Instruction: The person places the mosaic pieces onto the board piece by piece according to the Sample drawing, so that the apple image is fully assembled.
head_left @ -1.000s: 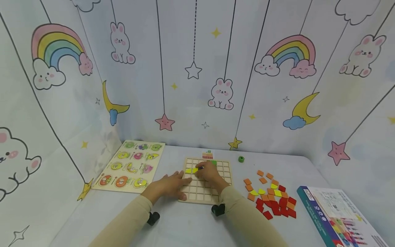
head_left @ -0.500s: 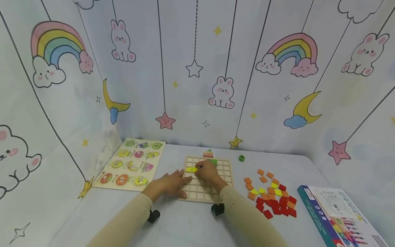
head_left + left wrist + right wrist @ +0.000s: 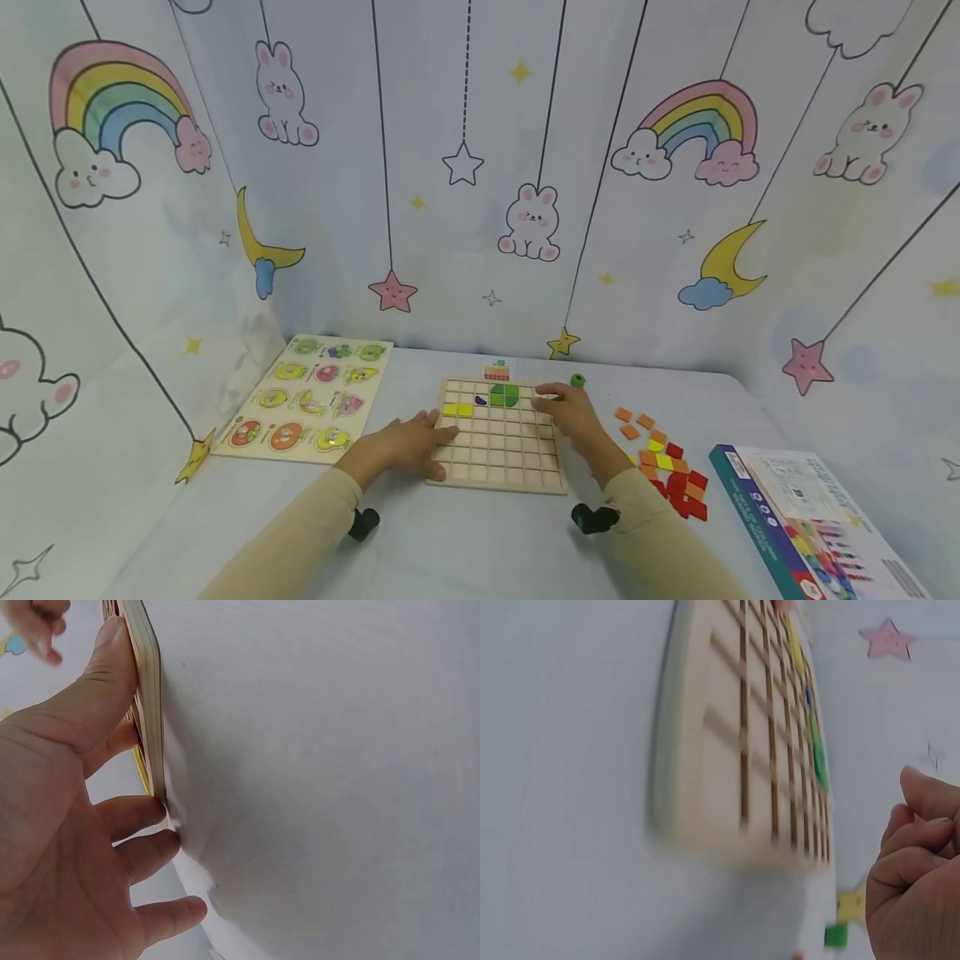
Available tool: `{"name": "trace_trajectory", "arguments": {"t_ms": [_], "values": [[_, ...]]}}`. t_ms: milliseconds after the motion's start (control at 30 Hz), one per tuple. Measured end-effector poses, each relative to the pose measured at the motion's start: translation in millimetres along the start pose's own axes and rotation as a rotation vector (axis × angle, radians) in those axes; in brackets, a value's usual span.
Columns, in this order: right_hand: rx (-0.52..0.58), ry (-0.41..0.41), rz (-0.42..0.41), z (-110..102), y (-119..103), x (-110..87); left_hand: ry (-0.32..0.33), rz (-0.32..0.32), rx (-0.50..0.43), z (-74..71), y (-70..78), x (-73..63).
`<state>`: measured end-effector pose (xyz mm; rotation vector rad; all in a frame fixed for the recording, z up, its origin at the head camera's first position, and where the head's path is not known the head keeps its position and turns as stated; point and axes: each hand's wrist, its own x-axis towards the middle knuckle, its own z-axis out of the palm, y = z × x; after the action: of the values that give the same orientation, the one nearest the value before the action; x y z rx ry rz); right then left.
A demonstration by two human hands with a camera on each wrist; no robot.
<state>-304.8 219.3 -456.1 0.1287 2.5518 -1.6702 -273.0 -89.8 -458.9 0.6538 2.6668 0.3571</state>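
Note:
A wooden grid board (image 3: 495,454) lies in the middle of the table, set with two yellow tiles (image 3: 457,410), a small dark blue piece (image 3: 481,400) and several green tiles (image 3: 504,396). At its left edge rests my left hand (image 3: 405,446), fingers spread; in the left wrist view the thumb lies on the rim and the other fingers extend along its side. My right hand (image 3: 573,417) is over the board's right edge with loosely bent fingers. In the right wrist view nothing shows between those fingers (image 3: 907,847).
Orange, red and yellow tiles (image 3: 675,475) are scattered right of the board, beside a box (image 3: 810,517). A small green ring (image 3: 577,380) and a picture card (image 3: 497,369) sit behind. At the left lies a fruit puzzle board (image 3: 300,400).
My right hand has lifted off the dark blue piece and moved right to the board's edge, uncovering the blue and green pieces. The left hand stays at the board's left edge.

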Motion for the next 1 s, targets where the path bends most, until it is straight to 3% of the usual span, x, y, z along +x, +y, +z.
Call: {"name": "trace_trajectory", "arguments": {"t_ms": [300,400,500,567,700,1000], "values": [[0.108,0.113,0.176,-95,49,-35.9,0.002,0.016,-0.002,3.3,-4.1,2.1],[0.066,0.197,0.199,-124,68,-42.1,0.003,0.018,-0.01,4.2,-4.5,1.8],[-0.044,0.259,0.238,-144,84,-45.4,0.002,0.016,-0.018,3.8,-3.9,-0.4],[-0.104,0.265,0.272,-151,90,-45.9,0.001,0.013,-0.023,5.0,-4.0,-2.6],[-0.19,0.195,0.313,-156,92,-45.7,0.007,0.013,-0.026,7.1,-4.7,-4.2],[-0.324,0.148,0.226,-153,94,-42.7,0.011,0.022,-0.026,4.2,-5.6,-0.5]]}}
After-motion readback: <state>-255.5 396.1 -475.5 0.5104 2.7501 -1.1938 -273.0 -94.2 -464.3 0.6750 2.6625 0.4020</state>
